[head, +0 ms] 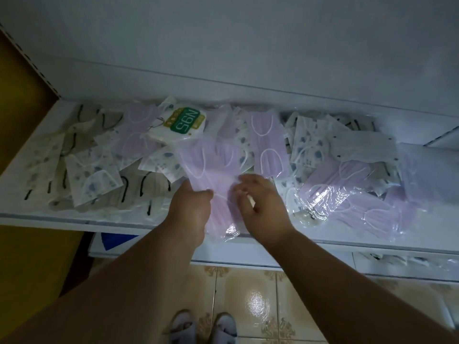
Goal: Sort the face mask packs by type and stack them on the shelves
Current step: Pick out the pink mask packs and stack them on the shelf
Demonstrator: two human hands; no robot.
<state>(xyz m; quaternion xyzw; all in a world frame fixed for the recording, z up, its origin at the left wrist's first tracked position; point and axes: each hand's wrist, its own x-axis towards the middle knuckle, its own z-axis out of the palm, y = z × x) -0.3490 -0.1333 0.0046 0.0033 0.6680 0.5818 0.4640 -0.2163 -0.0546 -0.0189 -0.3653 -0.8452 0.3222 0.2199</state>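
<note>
A white shelf (29, 214) is covered with face mask packs in clear plastic. My left hand (191, 207) grips the left edge of a pink mask pack (211, 160) that lies at the shelf's front middle and hangs over the edge. My right hand (260, 204) rests on the same pack's right side, fingers curled on the plastic. Behind it lies a white N95 pack (183, 122) with green print. More pink packs (268, 142) and packs with blue spots (94, 177) lie mixed around. Beige masks with black loops (146, 187) lie at the left.
A grey mask pack (365, 147) and crumpled pink packs (347, 199) fill the shelf's right side. A lower shelf (248, 254) juts out below. Tiled floor (248, 294) and my slippers (203, 326) show beneath. A yellow wall (19, 90) stands at the left.
</note>
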